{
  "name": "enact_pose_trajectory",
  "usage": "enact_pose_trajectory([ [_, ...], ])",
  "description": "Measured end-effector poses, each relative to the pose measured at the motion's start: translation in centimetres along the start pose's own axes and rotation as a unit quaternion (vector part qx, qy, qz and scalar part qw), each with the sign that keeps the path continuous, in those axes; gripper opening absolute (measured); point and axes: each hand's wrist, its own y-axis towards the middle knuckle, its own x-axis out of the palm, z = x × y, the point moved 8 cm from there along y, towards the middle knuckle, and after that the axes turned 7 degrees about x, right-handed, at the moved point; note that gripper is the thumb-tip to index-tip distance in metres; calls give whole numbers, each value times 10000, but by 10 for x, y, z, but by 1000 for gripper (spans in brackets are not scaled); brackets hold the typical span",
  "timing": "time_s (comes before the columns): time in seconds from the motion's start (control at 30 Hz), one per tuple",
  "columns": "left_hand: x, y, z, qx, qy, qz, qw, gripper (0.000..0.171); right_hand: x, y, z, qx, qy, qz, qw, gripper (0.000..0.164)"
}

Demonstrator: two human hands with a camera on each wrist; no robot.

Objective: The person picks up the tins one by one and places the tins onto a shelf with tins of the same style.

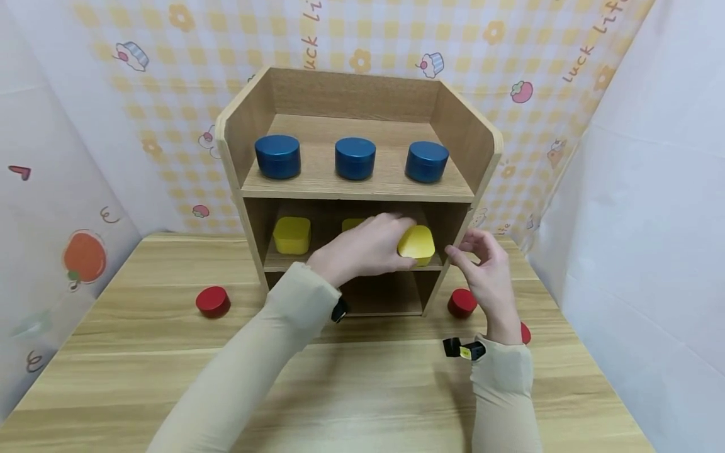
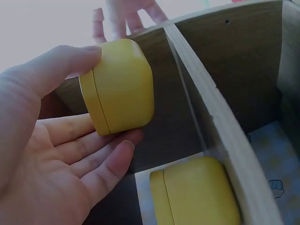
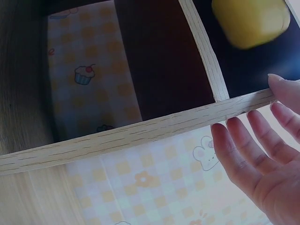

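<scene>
Between thumb and fingers, my left hand (image 1: pixel 370 245) holds a yellow rounded-square tin (image 2: pixel 123 86) at the right end of the middle level of a wooden shelf (image 1: pixel 358 197). A second yellow tin (image 1: pixel 354 223) is mostly hidden behind that hand in the head view. At the left end of the same level sits a third yellow tin (image 1: pixel 292 236). My right hand (image 1: pixel 491 274) grips the front edge of the shelf's right side panel, its thumb at the edge and fingertips along the outer side (image 3: pixel 255 161).
Three round blue tins (image 1: pixel 355 158) stand in a row on the top level. On the wooden table (image 1: pixel 368 390), one red round tin (image 1: pixel 213 302) lies left of the shelf, another red tin (image 1: pixel 462 303) right of it. A further red tin (image 1: pixel 525 333) is partly hidden by the right wrist.
</scene>
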Motion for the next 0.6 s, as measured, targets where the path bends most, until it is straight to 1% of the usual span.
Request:
enact_pose_trajectory([
  [0.2,2,23,-5,-261,19,-501,9984,55,1,1,-4,-148,-10,13,9999,30],
  [0.37,5,36,-9,-404,82,-696,9967,52,0,1,-4,-93,112,6,9999,28],
  [0.47,8,42,-10,-430,28,-793,9959,46,0,1,-2,-138,156,-42,9998,29],
  [0.6,10,46,-11,-480,-35,-857,9952,33,1,0,-2,-190,80,-57,9998,30],
])
